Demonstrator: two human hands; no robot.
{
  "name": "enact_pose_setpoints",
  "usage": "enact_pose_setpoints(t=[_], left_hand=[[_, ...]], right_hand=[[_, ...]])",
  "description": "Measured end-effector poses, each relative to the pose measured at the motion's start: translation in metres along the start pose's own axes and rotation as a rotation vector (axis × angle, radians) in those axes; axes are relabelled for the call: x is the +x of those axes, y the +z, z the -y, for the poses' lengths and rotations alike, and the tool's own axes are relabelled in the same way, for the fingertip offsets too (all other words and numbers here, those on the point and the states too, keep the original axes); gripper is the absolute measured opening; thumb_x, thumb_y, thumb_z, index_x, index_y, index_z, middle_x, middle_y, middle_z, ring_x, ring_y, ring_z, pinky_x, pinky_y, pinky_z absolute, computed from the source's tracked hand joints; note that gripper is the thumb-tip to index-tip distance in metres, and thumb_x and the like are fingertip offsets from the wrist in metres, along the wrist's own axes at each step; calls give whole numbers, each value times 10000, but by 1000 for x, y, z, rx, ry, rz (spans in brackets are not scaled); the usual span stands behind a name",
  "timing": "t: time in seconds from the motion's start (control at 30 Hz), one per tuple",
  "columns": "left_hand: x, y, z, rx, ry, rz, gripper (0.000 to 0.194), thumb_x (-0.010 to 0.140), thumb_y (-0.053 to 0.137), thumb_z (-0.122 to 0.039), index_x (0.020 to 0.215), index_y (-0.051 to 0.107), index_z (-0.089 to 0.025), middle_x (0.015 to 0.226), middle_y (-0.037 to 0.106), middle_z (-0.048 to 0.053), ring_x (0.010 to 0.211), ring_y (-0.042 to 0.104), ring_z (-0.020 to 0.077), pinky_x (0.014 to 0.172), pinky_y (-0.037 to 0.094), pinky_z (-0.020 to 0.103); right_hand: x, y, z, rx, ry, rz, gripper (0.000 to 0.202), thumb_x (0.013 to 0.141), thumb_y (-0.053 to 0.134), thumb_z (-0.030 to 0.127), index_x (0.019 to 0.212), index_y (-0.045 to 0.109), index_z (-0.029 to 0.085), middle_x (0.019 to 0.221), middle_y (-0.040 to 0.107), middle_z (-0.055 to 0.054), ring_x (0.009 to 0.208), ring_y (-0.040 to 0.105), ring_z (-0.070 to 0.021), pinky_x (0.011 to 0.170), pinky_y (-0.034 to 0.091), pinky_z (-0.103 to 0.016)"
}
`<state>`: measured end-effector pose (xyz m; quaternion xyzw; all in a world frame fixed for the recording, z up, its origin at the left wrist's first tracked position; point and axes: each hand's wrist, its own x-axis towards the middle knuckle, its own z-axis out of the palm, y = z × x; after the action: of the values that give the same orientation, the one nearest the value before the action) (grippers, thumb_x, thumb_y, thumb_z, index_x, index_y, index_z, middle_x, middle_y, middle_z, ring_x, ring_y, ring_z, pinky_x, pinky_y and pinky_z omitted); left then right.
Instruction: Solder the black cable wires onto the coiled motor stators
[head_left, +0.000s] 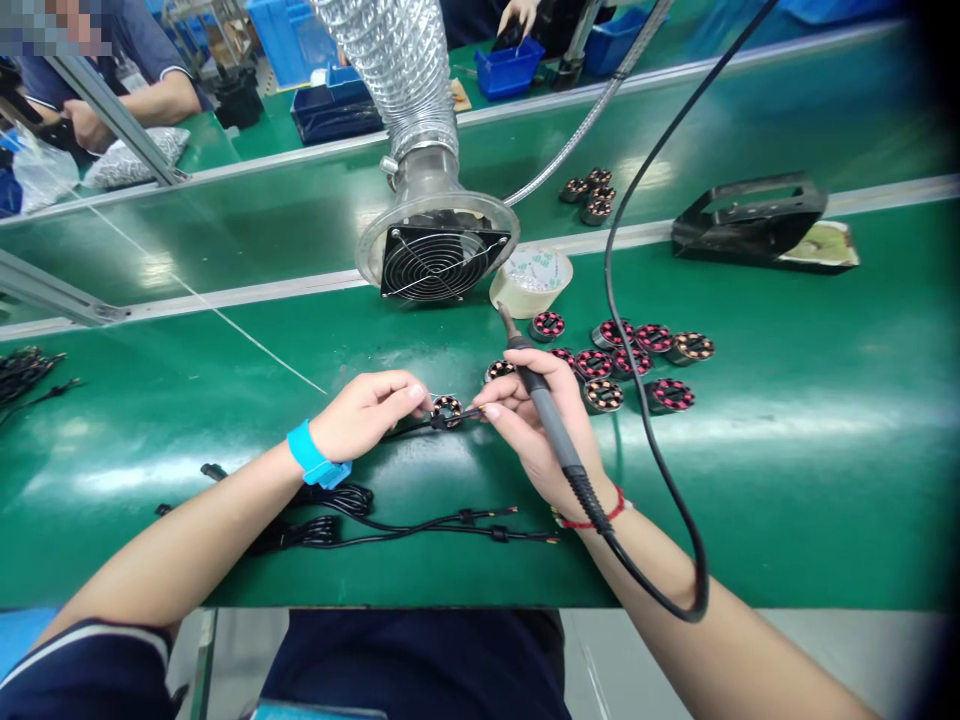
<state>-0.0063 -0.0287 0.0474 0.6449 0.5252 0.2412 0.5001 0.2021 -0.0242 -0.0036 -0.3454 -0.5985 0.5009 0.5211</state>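
My left hand (379,405), a blue band on its wrist, is closed in a pinch. A thin pale solder wire (251,337) runs down from the upper left into it. Just beyond its fingertips is a small round motor stator (448,408) with copper windings. A black cable (409,430) passes below these fingers and across the stator. My right hand (544,430) holds a soldering iron (551,420) slanting across it, tip pointing up and away. Its thumb and fingers also pinch the cable's thin wire end; the exact contact is too small to make out.
Several red and copper-wound stators (596,365) stand right of my hands. Coiled black cables (322,530) lie in front. A fume duct with a fan (446,262) hangs ahead, beside a tape roll (531,285). A black iron stand (750,225) sits far right. A co-worker's arm (161,100) shows beyond the partition.
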Motion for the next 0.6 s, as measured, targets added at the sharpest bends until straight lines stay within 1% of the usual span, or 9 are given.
enact_pose_setpoints(t=[0.07, 0.17, 0.37, 0.47, 0.53, 0.57, 0.6], left_hand=[[4, 3, -7, 60, 21, -2, 367, 936, 443, -394, 792, 655, -131, 729, 632, 23, 647, 511, 101, 652, 417, 232], [8, 9, -12, 138, 39, 8, 371, 934, 442, -382, 758, 654, -134, 727, 639, 24, 705, 560, 124, 691, 425, 243], [10, 16, -11, 164, 36, 21, 390, 944, 436, -402, 773, 664, -137, 771, 653, 24, 728, 560, 128, 699, 412, 246], [10, 17, -11, 215, 69, 22, 379, 940, 454, -375, 728, 654, -132, 736, 614, 24, 735, 544, 132, 725, 404, 257], [11, 19, -13, 208, 69, 52, 349, 929, 499, -341, 691, 641, -129, 725, 600, 22, 766, 546, 136, 778, 409, 264], [13, 21, -15, 163, 36, 86, 322, 923, 522, -313, 685, 634, -127, 737, 608, 22, 783, 557, 134, 802, 415, 262], [15, 23, -16, 82, -34, 153, 283, 924, 534, -284, 710, 631, -126, 764, 624, 20, 790, 575, 128, 809, 428, 258]], right_hand=[[-1, 1, 1, 12, -3, -10, 435, 821, 629, 142, 1173, 420, 289, 842, 677, 41, 754, 692, -112, 727, 594, -266], [-3, 3, 0, -13, -25, -46, 448, 819, 641, 151, 1188, 424, 285, 850, 664, 34, 763, 695, -116, 714, 596, -266], [-7, 4, -4, -82, -116, -70, 463, 833, 624, 134, 1225, 431, 287, 892, 654, 22, 771, 696, -109, 743, 608, -271], [-8, 3, -3, -104, -158, -68, 444, 834, 635, 127, 1211, 457, 281, 873, 659, 23, 752, 699, -111, 714, 608, -263], [-8, 1, -2, -134, -185, -68, 408, 829, 650, 134, 1179, 487, 266, 834, 661, 24, 734, 700, -117, 693, 604, -258], [-8, 0, -1, -153, -195, -62, 389, 824, 657, 139, 1162, 505, 258, 827, 667, 20, 727, 701, -117, 689, 600, -253], [-7, -1, -1, -170, -200, -54, 383, 818, 668, 142, 1153, 518, 251, 813, 674, 19, 720, 701, -118, 705, 597, -255]])
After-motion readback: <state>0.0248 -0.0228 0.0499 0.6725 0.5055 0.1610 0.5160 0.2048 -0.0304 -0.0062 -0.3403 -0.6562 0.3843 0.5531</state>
